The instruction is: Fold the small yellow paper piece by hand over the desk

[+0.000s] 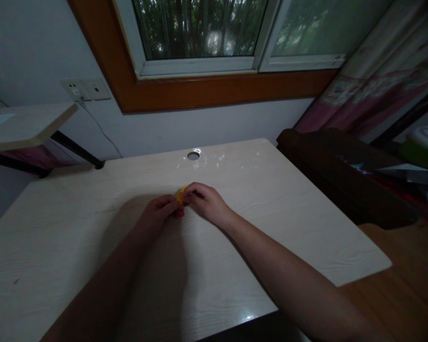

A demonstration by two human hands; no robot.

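Over the middle of the pale table, a small yellow strip (180, 194) shows between my two hands; its kind is too small to make out. My left hand (161, 209) is closed, with thumb and fingers pinched at the strip's lower end. From the other side my right hand (204, 199) pinches it as well, fingers curled over and hiding part of it. A bit of red shows just below the fingertips, and whether it belongs to the yellow piece I cannot tell.
The wood-grain table (110, 190) has a round cable hole (193, 156) near its back edge. A raised shelf (28, 123) on black legs stands at the back left, by a wall socket (85, 89) with a white cord. Dark wooden furniture (342, 175) stands at right.
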